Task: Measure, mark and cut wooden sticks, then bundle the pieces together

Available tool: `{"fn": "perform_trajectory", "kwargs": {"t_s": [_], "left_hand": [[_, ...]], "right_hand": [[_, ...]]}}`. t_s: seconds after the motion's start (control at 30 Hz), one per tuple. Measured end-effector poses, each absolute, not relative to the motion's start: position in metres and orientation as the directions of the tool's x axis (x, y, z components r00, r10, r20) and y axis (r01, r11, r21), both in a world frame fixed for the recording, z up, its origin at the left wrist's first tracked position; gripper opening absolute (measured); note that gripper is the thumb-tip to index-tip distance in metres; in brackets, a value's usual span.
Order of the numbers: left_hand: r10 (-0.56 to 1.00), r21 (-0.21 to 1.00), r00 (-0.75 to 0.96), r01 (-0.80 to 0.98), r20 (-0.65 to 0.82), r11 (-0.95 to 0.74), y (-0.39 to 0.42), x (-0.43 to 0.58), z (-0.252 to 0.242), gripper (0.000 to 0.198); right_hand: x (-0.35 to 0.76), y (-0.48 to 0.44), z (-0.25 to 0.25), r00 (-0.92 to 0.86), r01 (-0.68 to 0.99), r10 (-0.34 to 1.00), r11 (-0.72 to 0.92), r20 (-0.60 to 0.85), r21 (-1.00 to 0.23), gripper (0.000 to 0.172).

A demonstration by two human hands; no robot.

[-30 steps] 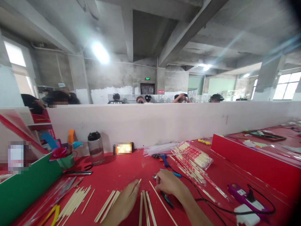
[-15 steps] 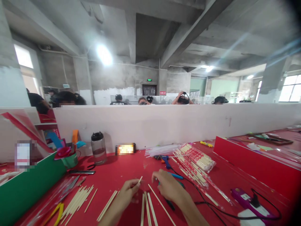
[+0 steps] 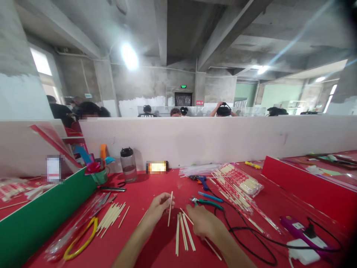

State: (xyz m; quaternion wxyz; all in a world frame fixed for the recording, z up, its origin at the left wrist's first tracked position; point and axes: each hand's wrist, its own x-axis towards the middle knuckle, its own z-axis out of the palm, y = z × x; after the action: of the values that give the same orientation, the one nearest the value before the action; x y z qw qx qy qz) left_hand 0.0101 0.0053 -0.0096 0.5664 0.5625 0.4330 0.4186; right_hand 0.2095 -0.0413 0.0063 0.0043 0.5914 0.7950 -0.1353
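My left hand (image 3: 161,208) pinches a short wooden stick (image 3: 170,209) that stands nearly upright over the red table. Close by on the right, my right hand (image 3: 203,220) is lowered over a longer stick (image 3: 213,249), which passes beneath it; its fingertips are partly hidden, so its grip is unclear. Between the hands several pale sticks (image 3: 183,232) lie side by side on the table. A bundle of short sticks (image 3: 111,217) rests left of my left arm. Green-handled pliers (image 3: 209,203) and a blue pen (image 3: 210,197) lie just beyond my right hand.
Yellow-handled scissors (image 3: 80,245) lie at the left beside a green divider (image 3: 50,212). A bottle (image 3: 128,165) and lit phone (image 3: 157,167) stand at the back. Glue gun (image 3: 201,181), packed sticks (image 3: 240,180), black cable (image 3: 251,241) and purple power strip (image 3: 304,232) are at the right.
The view has shifted, so the table items appear further right and higher. The stick in my left hand now stands more upright. My right hand has lowered onto the long stick.
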Motion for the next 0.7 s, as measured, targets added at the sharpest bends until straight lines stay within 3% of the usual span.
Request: {"fn": "perform_trajectory", "kwargs": {"t_s": [0.1,0.23,0.3,0.4,0.5,0.6,0.7], "left_hand": [[0.960,1.000,0.282,-0.021,0.004,0.002,0.004,0.010,-0.008,0.039],[0.969,0.999,0.247,0.015,0.026,-0.031,0.004,0.011,-0.007,0.047],[0.967,0.999,0.254,0.020,0.038,-0.044,0.004,0.012,-0.007,0.052],[0.958,0.998,0.281,-0.004,0.057,-0.058,0.004,0.014,-0.009,0.052],[0.952,0.996,0.296,0.001,0.080,-0.084,0.004,0.016,-0.011,0.045],[0.944,0.987,0.300,0.042,0.135,-0.154,0.005,0.017,-0.014,0.036],[0.920,0.952,0.301,0.099,0.250,-0.291,0.007,0.018,-0.015,0.026]], "right_hand": [[0.203,-0.039,-0.003,-0.261,0.950,0.954,0.227,-0.147,-0.216,0.071],[0.210,-0.027,0.004,-0.180,0.942,0.983,0.162,-0.036,-0.296,0.044],[0.219,-0.018,0.011,-0.134,0.904,0.989,0.145,0.054,-0.403,0.034],[0.230,-0.005,0.017,-0.151,0.734,0.980,0.198,0.128,-0.650,0.035],[0.230,0.004,0.012,-0.213,0.458,0.949,0.307,0.232,-0.834,0.026],[0.220,0.008,0.002,-0.194,0.242,0.930,0.354,0.313,-0.903,0.024],[0.211,0.008,-0.006,-0.142,0.141,0.912,0.404,0.386,-0.904,0.025]]}}
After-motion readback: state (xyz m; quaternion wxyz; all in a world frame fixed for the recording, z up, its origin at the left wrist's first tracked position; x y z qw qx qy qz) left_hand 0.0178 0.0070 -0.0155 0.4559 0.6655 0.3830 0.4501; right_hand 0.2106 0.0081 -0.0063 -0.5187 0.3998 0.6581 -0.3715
